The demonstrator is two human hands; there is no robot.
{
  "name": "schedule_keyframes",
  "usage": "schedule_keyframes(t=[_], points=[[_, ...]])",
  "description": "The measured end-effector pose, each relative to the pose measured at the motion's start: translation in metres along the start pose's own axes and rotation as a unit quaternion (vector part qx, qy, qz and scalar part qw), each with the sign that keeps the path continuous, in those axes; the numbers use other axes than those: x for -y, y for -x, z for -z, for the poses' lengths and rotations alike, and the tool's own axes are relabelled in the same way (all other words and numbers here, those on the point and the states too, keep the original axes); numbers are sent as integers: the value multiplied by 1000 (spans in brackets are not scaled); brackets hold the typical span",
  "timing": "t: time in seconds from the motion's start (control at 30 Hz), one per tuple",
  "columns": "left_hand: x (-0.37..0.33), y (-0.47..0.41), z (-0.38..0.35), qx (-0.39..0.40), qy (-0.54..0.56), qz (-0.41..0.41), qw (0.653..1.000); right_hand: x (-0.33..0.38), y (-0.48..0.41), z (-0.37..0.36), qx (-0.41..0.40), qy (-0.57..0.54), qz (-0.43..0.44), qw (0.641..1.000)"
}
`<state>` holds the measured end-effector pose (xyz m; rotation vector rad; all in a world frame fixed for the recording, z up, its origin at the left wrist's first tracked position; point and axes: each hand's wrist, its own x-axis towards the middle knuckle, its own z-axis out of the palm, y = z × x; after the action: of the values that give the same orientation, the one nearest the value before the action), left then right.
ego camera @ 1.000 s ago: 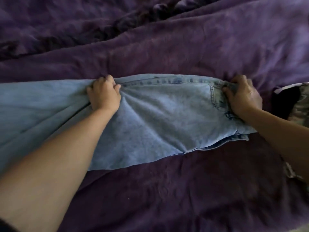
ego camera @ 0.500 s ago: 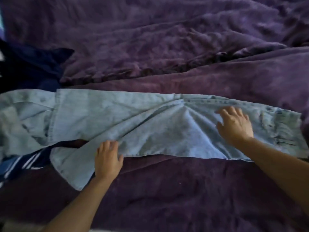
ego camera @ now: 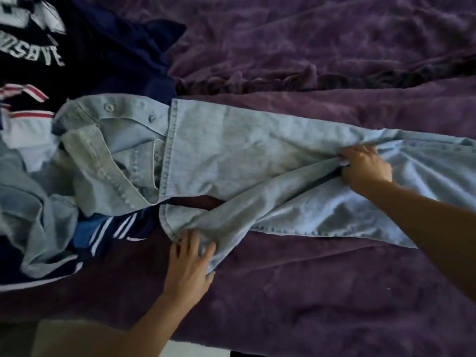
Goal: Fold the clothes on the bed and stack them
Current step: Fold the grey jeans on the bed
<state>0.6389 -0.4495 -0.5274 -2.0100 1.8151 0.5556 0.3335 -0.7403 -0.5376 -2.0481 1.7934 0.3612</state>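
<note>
White block letters run across a black garment [ego camera: 33,50] at the upper left of the bed; they appear upside down and partly cut off, and the string "DSBYE" is about all that can be made out. No brand or label can be read anywhere else.

A pair of light blue jeans [ego camera: 231,150] lies stretched across the purple blanket [ego camera: 322,292] that covers the bed, running from the middle of the view off the right edge. The denim is pale and faded, with visible stitching along the leg hems. The two legs part toward the left, and a strip of blanket shows in the gap between them.

The left hand [ego camera: 189,264] rests at the hem of the nearer leg, fingers spread and partly tucked at the cloth's edge; whether it pinches the fabric cannot be told. The right hand [ego camera: 365,167] is closed around a bunch of denim where the legs join, and folds radiate from its grip.

Left of the jeans, a light denim shirt [ego camera: 108,166] with buttons lies crumpled, touching the leg hems. Below it sits a navy garment with white stripes [ego camera: 113,228], and a white piece with red stripes [ego camera: 28,119] lies at the left edge.
</note>
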Motion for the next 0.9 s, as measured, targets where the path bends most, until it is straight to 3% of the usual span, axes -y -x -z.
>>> schedule_keyframes(t=[0.1, 0.17, 0.27, 0.33, 0.5, 0.63, 0.73, 0.83, 0.9], points=[[19, -15, 19, -79, 72, -58, 993, 7, 3, 10, -37, -13, -45, 998], [35, -31, 51, -143, 197, -60, 968, 11, 0, 25, -52, -22, -42, 998], [65, -65, 132, -233, 379, 54, 894, 18, -12, 45, -64, -35, -39, 997], [87, -96, 180, -271, 420, 99, 860, 23, -23, 53, -74, -51, -50, 995], [125, -189, 194, -158, 446, 192, 860, 36, -39, 50, -112, -88, -98, 985], [118, -206, 175, -182, 422, 245, 854, 57, -7, 20, -166, -51, 44, 984], [105, -198, 167, -167, 457, 239, 840, 81, 13, -17, -111, 8, 149, 983], [92, -192, 156, -110, 460, 212, 855, 96, 4, -50, 4, 55, 115, 992], [87, -194, 156, -105, 494, 217, 836, 99, -4, -62, 22, 64, 100, 993]])
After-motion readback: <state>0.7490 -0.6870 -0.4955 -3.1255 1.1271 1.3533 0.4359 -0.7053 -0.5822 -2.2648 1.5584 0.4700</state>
